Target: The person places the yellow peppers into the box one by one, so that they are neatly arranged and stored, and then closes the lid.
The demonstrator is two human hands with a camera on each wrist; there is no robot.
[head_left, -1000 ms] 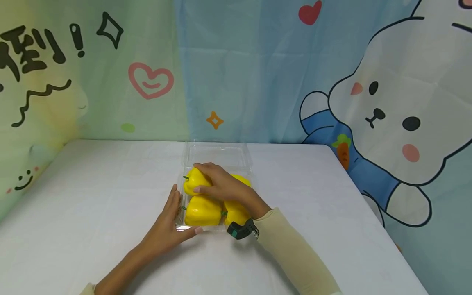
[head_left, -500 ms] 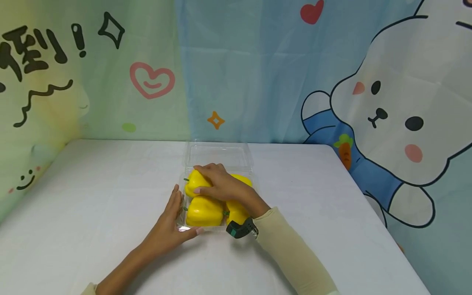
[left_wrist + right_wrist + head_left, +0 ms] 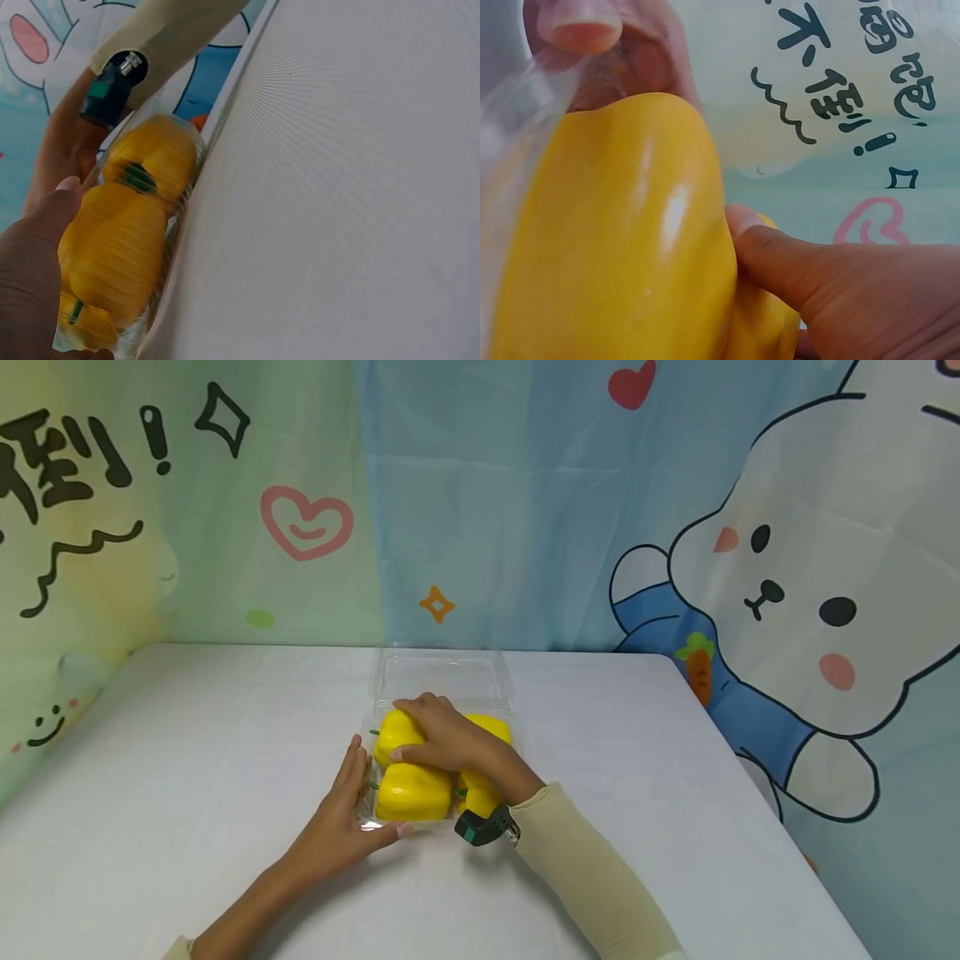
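A clear plastic clamshell box [image 3: 365, 820] on the white table holds several yellow bell peppers. My right hand [image 3: 453, 735] reaches over the box and grips the back-left bell pepper [image 3: 392, 733] between thumb and fingers; its stem points left. In front of it lies another bell pepper [image 3: 413, 792], which fills much of the right wrist view. On the right side are a front bell pepper [image 3: 478, 793] and a back one [image 3: 491, 725], partly hidden by my right hand and wrist. My left hand [image 3: 352, 810] rests against the box's left side, fingers straight, thumb at the front edge.
The box's clear lid [image 3: 442, 678] lies folded back behind it, near the table's far edge. A black wrist device [image 3: 483, 827] hangs at my right wrist, close to the box's front-right corner. A printed cloth backdrop [image 3: 480, 502] stands behind the table [image 3: 187, 760].
The back-left bell pepper has shifted slightly toward me, with my right hand still on it. The bell pepper in front has nudged the same way. My left hand has stayed in place.
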